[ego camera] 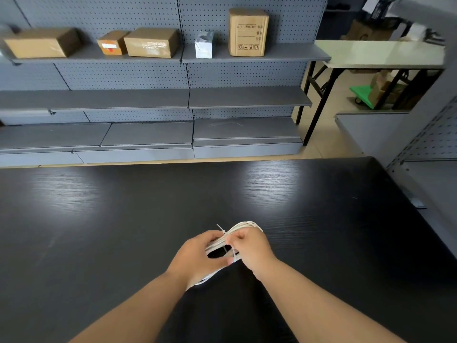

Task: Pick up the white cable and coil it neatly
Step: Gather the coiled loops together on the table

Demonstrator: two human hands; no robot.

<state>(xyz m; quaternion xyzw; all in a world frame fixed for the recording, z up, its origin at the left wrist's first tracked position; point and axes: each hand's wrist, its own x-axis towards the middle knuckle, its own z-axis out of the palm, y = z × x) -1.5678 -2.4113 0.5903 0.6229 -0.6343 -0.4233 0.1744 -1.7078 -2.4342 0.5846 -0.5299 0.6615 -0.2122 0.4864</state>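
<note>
You're holding the thin white cable point(243, 225) in both hands, just above the wide black wood-grain bench point(99, 219), low in the middle of the view. The cable is sitting in a flat oval bundle of many loops, its far end arching out past your knuckles and a bit of its near end peeking out under your left wrist. Your left hand point(197, 256) is gripping the bundle from the left, fingers curled over the top strands and thumb reaching underneath. Your right hand point(249, 248) is coming in from the right, fingers bent and pinching the strands where a slim white plastic tie point(220, 229) is crossing the bundle, its thin tail poking up and away from you. Whether that tie is pulled tight, I can't tell. Beyond the bench, grey pegboard shelving point(123, 100) is running along the back, its top shelf carrying brown cartons, with a tall brown cardboard box point(248, 32) standing upright beside a small white wrapped parcel point(204, 45). Off to the right, a pale folding table on black legs point(380, 54) is standing with a green trolley point(361, 95) beneath it.
</note>
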